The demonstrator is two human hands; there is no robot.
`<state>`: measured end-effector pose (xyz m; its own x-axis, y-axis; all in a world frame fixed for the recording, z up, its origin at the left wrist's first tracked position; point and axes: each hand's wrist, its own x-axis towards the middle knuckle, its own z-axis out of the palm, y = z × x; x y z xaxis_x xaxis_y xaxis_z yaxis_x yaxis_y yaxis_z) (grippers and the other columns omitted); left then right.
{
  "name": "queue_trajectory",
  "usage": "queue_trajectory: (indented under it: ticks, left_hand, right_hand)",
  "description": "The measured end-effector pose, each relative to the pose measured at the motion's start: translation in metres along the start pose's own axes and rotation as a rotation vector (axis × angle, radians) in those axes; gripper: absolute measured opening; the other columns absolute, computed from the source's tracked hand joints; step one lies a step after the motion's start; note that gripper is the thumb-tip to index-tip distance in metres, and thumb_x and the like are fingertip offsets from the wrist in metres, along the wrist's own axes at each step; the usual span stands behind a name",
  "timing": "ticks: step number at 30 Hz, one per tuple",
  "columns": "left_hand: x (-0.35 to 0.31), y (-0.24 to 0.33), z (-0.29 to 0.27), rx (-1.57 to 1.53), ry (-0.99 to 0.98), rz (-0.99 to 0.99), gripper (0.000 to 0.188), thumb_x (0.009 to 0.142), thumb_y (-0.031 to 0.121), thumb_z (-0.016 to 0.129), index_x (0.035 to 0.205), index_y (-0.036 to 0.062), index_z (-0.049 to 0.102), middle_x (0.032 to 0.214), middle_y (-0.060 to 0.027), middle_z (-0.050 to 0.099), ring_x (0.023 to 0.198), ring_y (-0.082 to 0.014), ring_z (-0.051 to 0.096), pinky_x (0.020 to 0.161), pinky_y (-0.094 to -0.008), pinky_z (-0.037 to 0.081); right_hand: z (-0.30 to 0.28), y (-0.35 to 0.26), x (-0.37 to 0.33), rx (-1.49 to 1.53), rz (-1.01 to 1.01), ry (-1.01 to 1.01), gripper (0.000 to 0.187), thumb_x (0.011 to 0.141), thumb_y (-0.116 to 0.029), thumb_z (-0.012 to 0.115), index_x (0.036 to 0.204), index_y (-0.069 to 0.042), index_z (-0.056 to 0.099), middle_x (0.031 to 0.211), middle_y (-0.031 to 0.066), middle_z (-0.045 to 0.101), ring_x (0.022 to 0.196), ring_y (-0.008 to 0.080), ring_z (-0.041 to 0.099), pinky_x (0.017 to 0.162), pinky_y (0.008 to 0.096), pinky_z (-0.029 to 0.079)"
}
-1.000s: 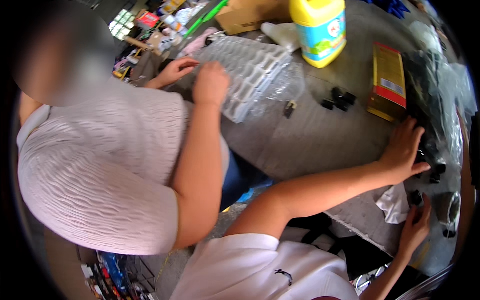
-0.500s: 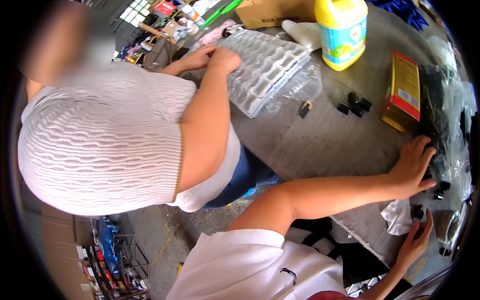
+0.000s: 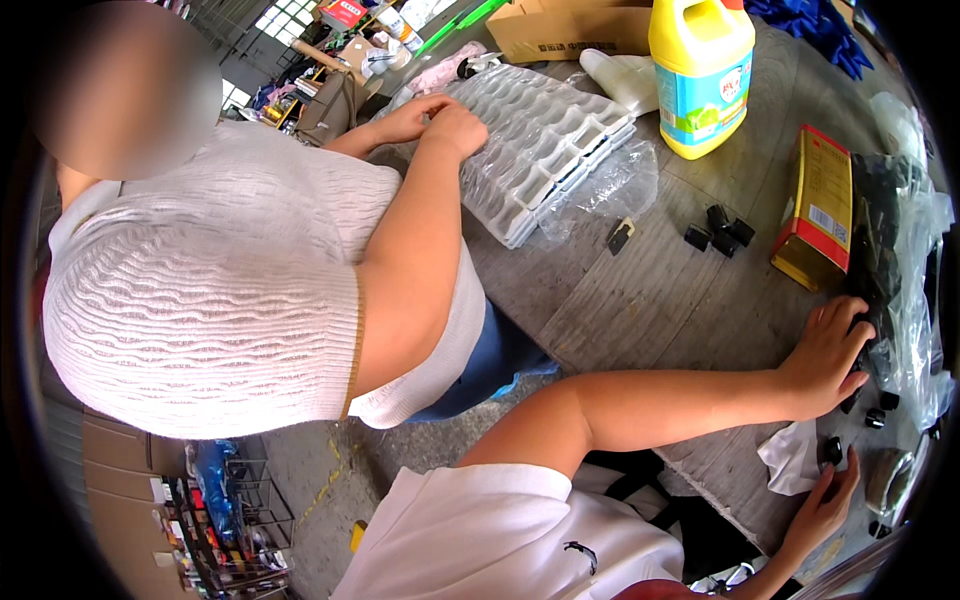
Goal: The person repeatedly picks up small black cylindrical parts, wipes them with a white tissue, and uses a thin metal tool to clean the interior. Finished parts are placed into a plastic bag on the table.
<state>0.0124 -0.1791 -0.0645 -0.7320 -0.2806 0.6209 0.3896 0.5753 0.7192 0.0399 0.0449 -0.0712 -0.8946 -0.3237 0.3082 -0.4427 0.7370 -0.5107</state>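
My left hand (image 3: 828,355) reaches across the tabletop to the edge of a clear plastic bag (image 3: 908,335) with black contents. Its thumb and fingers are apart; dark pieces show beneath them, partly hidden. Closer to me, my right hand (image 3: 828,508) has thumb and forefinger at a small black plastic piece (image 3: 833,450), seemingly pinching it. A white cloth (image 3: 790,458) lies beside that piece. Just beyond the right hand are more loose black pieces (image 3: 876,418) and a small clear bag (image 3: 888,480).
At left a person in a light knit top (image 3: 210,300) has both hands at film-wrapped white molded trays (image 3: 545,130). Beyond lie a yellow jug (image 3: 703,90), a carton (image 3: 570,30), a red-and-gold box (image 3: 815,210), several black pieces (image 3: 722,230) and a flat dark part (image 3: 621,237).
The view has shifted slightly, so the tabletop things appear lower. Both my hands stay in about the same places beside the bag and the small black piece.
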Motion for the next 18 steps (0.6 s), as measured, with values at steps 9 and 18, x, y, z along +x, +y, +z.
queue_trajectory:
  ticks: [9,18]
  left_hand:
    - [0.0,-0.001,-0.002,-0.03,-0.005,-0.003,0.047,0.072,0.002,0.07,0.111,0.0036,0.044,0.129,-0.0221,0.036,0.121,-0.0427,0.037,0.098,-0.0515,0.03]
    - [-0.003,-0.004,0.004,-0.037,-0.006,0.036,0.045,0.068,-0.002,0.068,0.107,0.0053,0.048,0.126,-0.0218,0.039,0.119,-0.0427,0.039,0.096,-0.0511,0.033]
  right_hand:
    - [0.002,0.009,0.0,0.009,0.013,-0.017,0.034,0.098,-0.015,0.053,0.131,-0.008,0.053,0.076,0.0108,0.05,0.064,0.0225,0.047,0.062,0.0364,0.043]
    - [-0.002,-0.006,-0.002,0.066,-0.001,0.005,0.034,0.097,-0.013,0.054,0.131,-0.008,0.054,0.076,0.0086,0.051,0.064,0.018,0.047,0.06,0.032,0.042]
